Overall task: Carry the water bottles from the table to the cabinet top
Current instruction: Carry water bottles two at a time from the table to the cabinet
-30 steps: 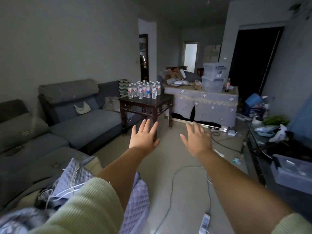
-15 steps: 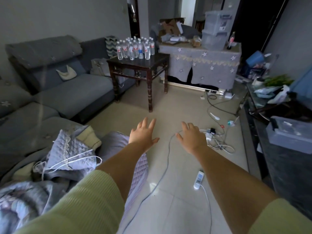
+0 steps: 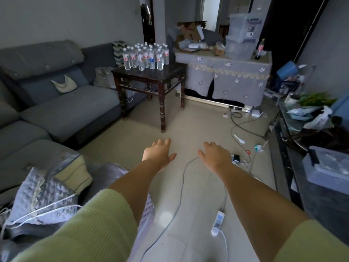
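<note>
Dim living room, bare pale floor (image 3: 188, 129) ahead — clear plastic water bottles (image 3: 146, 57) clustered at dark wooden tabletop (image 3: 160, 74) far edge; left hand (image 3: 158, 154) and right hand (image 3: 215, 157) outstretched, fingers loose, empty.

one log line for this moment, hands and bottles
left hand: open, empty | right hand: open, empty | water bottles: all on wooden table | stage: not yet reached

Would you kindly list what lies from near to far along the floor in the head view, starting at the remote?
Remote → right hand → dark wooden table → water bottles → doorway.
</note>
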Tool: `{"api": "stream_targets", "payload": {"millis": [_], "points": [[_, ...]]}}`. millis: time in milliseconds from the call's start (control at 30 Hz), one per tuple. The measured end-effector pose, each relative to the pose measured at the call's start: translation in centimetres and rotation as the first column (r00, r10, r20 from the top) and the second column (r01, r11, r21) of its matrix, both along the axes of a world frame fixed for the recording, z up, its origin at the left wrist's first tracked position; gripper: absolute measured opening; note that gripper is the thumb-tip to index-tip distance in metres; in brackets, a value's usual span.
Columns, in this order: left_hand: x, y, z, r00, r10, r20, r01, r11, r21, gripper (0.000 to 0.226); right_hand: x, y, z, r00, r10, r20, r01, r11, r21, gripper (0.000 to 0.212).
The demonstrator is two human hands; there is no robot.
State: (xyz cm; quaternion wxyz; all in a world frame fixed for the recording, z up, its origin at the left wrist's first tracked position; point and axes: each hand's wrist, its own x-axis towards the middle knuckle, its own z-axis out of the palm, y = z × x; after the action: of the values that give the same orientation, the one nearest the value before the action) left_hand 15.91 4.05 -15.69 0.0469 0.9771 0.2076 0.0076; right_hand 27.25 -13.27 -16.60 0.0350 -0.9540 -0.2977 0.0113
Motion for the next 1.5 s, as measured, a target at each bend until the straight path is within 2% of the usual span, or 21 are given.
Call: {"api": "stream_targets", "payload": {"millis": [167,367,633,767,933,1067,1200,1333,1500], "points": [[9.7,0.7,1.6,0.999,0.044,0.013,-0.044,0.999,-0.017,0.061,10.3,0.8,1.3,0.999,0.035,-0.001,-0.035,0.999,-0.015,0.046],[20.4,1.9,3.2,1.0,-0.014,0.02,0.014,1.0,-0.008,0.055,20.8,3.4,1.9,0.999,0.038,-0.006,-0.038,0.999,-0.025,0.047],[31.7,10.4,1.9,0.998,0.063,-0.014,-0.063,0.998,0.008,0.059,33.0,10.8,0.5,0.995,0.101,0.028,-0.099,0.994,-0.046,0.047],[41.0,16.3,2.2,0.997,0.081,0.0,-0.081,0.997,-0.002,0.062,42.5,16.2,1.0,0.996,0.077,0.043,-0.076,0.997,-0.028,0.046],[52.2,21.7,3.5,0.997,0.074,0.011,-0.074,0.997,0.0,0.06,52.3,21.0,2.1,0.998,0.048,0.049,-0.049,0.999,0.009,0.044],[59.8,23.2,2.6,0.999,0.005,-0.041,-0.005,1.0,-0.002,0.062,59.1,22.1,0.9,1.0,0.017,0.004,-0.017,1.0,-0.014,0.044],[67.9,25.1,2.1,0.999,-0.024,-0.032,0.024,1.0,0.011,0.064,67.5,23.8,0.4,0.999,0.011,0.031,-0.01,1.0,-0.016,0.045],[77.0,28.0,2.2,0.999,0.047,0.008,-0.047,0.999,0.019,0.063,77.2,26.8,1.2,0.997,0.06,0.058,-0.061,0.998,0.003,0.044],[88.9,30.1,3.2,0.987,0.149,0.062,-0.147,0.988,-0.043,0.061,90.3,29.3,3.1,0.984,0.138,0.117,-0.136,0.99,-0.026,0.043]]}}
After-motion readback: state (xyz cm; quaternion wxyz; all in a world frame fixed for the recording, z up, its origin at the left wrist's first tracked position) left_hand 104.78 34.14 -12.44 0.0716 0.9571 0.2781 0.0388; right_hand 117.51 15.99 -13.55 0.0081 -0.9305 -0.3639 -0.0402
